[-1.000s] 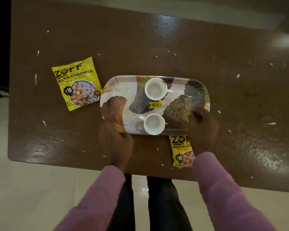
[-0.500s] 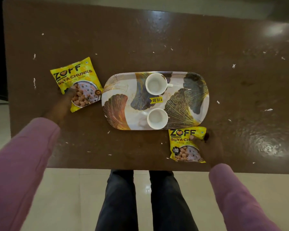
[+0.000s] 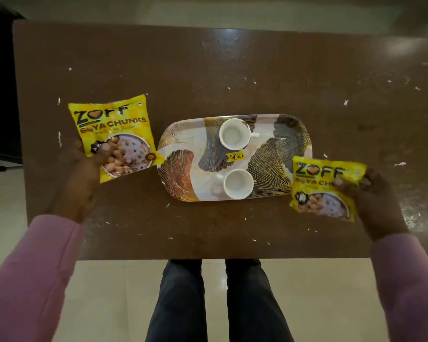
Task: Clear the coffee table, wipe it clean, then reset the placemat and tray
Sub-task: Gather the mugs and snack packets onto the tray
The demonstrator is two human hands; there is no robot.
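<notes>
A leaf-patterned oval tray lies in the middle of the brown coffee table with two white cups, the far cup and the near cup. My left hand grips the lower left corner of a yellow soya chunks packet, held to the left of the tray. A second yellow packet hangs over the tray's right end, pinched at its right edge by my right hand.
White crumbs and scraps are scattered across the table top, densest at the far right and along the near edge. My legs stand at the table's near edge on a pale tiled floor.
Both hands left the tray and went to the packets. Each has since closed on a packet and lifted it; the right packet moved from in front of the tray up and to the right.
</notes>
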